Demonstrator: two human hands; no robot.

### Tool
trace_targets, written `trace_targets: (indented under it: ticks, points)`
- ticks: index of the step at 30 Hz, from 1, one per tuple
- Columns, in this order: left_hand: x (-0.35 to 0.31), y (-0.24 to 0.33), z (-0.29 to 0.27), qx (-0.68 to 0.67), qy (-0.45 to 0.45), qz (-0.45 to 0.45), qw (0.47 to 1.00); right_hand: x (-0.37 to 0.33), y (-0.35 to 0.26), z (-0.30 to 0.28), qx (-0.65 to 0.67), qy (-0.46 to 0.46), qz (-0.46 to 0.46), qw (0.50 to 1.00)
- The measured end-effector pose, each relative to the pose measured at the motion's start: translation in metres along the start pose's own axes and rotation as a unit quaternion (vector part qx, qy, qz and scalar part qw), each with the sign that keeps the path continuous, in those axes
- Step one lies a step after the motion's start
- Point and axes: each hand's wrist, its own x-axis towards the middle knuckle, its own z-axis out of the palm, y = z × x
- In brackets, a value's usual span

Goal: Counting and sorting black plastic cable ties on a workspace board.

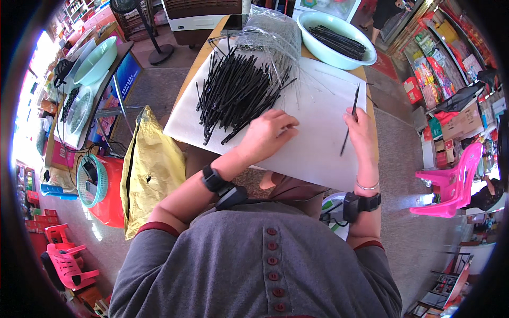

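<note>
My right hand [362,132] pinches one thin black stick [345,139], held upright and slightly tilted over the right side of the white-covered table [318,153]. My left hand [271,133] hovers above the front middle of the cover, fingers loosely bent and apart, and I see nothing between them. Just beyond it lies a big loose heap of similar black sticks [233,90], pointing several ways. Behind the heap, a clear plastic bag [273,34] holds thin, pale wire-like strands, some of which stick out over the cover. What the sticks are made of, I cannot tell.
A pale green basin [313,50] with more black sticks stands at the far right table corner. To the left are a yellow sack [151,164], a red bucket [108,196] and a side table with basins. A pink chair [453,185] and stocked shelves stand right.
</note>
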Motion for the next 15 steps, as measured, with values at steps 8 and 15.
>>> trace_targets:
  ticks: [8, 15]
  points:
    - [-0.016, 0.003, -0.028, 0.042, 0.018, -0.067, 0.997, -0.006, -0.034, 0.041, -0.156, -0.012, -0.219, 0.963]
    - [-0.035, -0.002, -0.043, 0.072, 0.022, 0.004, 0.997, 0.018, -0.078, 0.124, -0.240, -0.078, -0.322, 0.912]
